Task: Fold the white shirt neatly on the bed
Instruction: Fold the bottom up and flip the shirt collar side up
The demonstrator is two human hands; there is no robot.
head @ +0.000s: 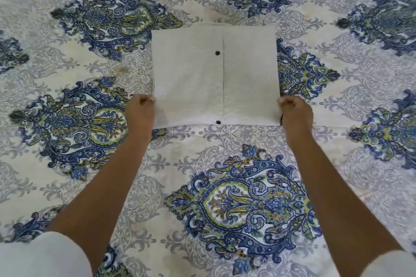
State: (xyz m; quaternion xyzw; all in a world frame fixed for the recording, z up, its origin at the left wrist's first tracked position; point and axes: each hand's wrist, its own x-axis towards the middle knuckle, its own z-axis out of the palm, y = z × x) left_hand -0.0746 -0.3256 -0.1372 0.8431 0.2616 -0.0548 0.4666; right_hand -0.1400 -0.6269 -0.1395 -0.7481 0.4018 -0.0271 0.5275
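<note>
The shirt lies folded square on the bed — nearly done. Left hand at 8 o'clock and right hand at 4 pinch its edges, fingers curled — perhaps a final fold.

Single view, head-worn. The camera sits above the bed and faces forward and steeply down, sighting along both forearms. The left hand and right hand fall level with each other near mid-frame, with the white shirt between and beyond them. Range is close, within arm's reach. The wide-angle lens bows and blurs the bedspread pattern outward of each hand. The sleeves fill the lower corners, nearer the lens than the hands.
</note>
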